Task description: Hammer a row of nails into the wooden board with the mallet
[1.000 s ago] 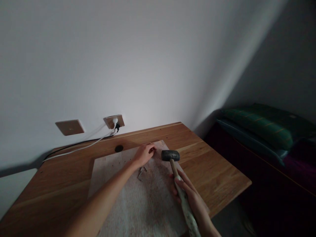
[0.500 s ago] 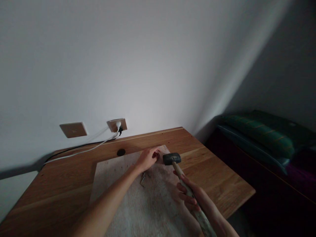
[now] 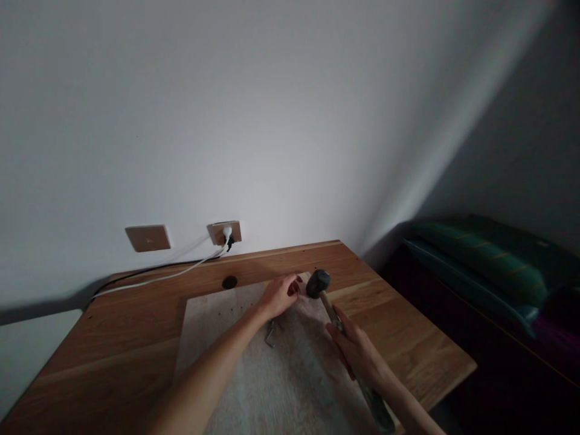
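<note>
My right hand (image 3: 356, 351) is wrapped round the wooden handle of a hammer, and the dark hammer head (image 3: 318, 283) hangs just right of my left fingertips. My left hand (image 3: 281, 295) rests on the far part of a pale board (image 3: 235, 368), its fingers pinched together near the board's far edge; what they pinch is too small to make out. A few metal nails (image 3: 270, 333) lie loose on the board just below my left wrist.
The board lies on a wooden desk (image 3: 113, 338) against a white wall. A white and a black cable (image 3: 172, 272) run to a wall socket (image 3: 225, 232); a blank plate (image 3: 148, 237) sits left of it. A bed with a green cushion (image 3: 480, 257) stands at the right.
The hammer head has swung left toward my left fingertips, and my right hand has come closer in. My left hand stays pinched at the same spot. The view has shifted slightly.
</note>
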Demonstrator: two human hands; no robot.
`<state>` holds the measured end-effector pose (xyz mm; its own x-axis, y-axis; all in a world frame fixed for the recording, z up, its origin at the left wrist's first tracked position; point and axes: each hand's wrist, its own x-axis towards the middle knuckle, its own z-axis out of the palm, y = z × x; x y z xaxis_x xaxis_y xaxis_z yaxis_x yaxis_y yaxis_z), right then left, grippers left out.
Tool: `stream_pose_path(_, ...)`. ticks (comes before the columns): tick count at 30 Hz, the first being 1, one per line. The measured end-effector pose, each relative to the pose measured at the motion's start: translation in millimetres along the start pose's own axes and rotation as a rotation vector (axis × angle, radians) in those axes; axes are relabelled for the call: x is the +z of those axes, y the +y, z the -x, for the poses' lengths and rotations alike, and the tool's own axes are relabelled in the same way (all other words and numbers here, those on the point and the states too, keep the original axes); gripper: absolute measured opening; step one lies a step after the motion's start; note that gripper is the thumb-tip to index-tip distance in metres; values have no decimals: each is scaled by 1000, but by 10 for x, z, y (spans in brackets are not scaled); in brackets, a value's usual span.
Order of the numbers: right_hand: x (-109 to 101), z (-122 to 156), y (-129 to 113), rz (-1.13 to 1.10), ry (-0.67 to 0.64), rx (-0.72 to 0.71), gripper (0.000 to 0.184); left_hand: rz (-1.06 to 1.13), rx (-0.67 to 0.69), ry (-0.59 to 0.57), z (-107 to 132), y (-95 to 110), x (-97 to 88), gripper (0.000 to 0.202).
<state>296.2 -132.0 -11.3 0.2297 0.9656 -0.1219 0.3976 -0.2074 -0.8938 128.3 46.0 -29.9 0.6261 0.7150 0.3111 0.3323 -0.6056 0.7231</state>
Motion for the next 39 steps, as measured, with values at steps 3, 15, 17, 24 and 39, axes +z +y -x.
stream_pose_path(3, -31, -31, 17, 86, -12, 4, 64, -9, 15, 8, 0, -16, 5, 33)
stream_pose_path(15, -48, -553, -94, 264, -57, 61, 16, 24, 22, 12, -7, -86, 29, 35)
stream_pose_path(17, -26, -623, -116, 273, -40, 57, 15, 21, 23, 12, -4, -80, 17, 40)
stream_pose_path(24, 2, -728, -280, 266, 1, 32, 27, 92, 13, -39, 22, -77, -21, 43)
stream_pose_path(39, 78, -512, -590, 428, -69, -26, 25, 15, -36, -21, -28, -109, 18, 53)
